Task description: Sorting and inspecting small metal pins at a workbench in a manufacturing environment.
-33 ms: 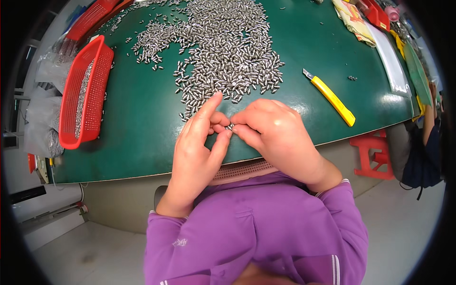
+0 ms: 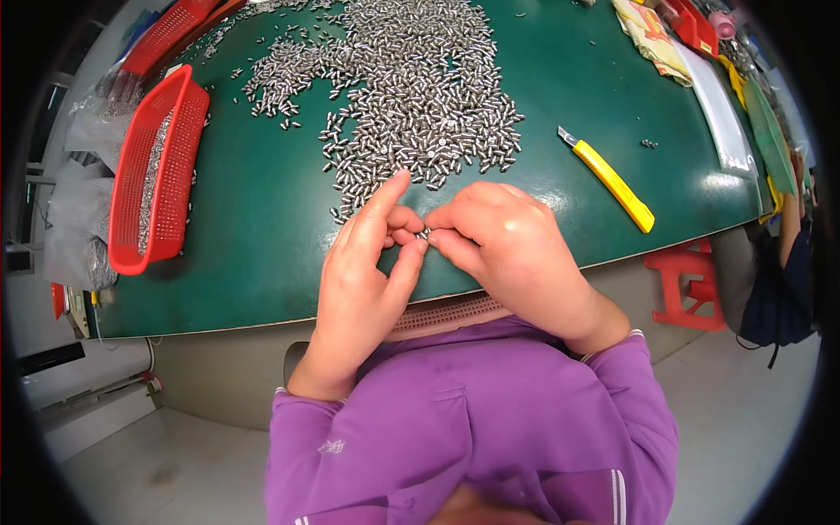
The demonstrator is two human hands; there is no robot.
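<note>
My left hand (image 2: pixel 359 258) and my right hand (image 2: pixel 516 249) meet fingertip to fingertip just in front of a heap of small silvery metal pins (image 2: pixel 420 96). Between them is a small shiny metal pin (image 2: pixel 423 234), mostly covered by the fingers. The left thumb and bent fingers close on it while the left index finger points up and away. On the other side, the right thumb and index finger pinch it. The heap spreads over the green tabletop (image 2: pixel 254 210), its near edge almost touching my left fingertips.
A red perforated basket (image 2: pixel 131 197) with metal pins inside stands at the left. To the right lies a yellow utility knife (image 2: pixel 614 185), its blade out. A few dark bits (image 2: pixel 648 143) sit beyond it. A red stool (image 2: pixel 687 284) and another person's arm (image 2: pixel 791 214) are at the right.
</note>
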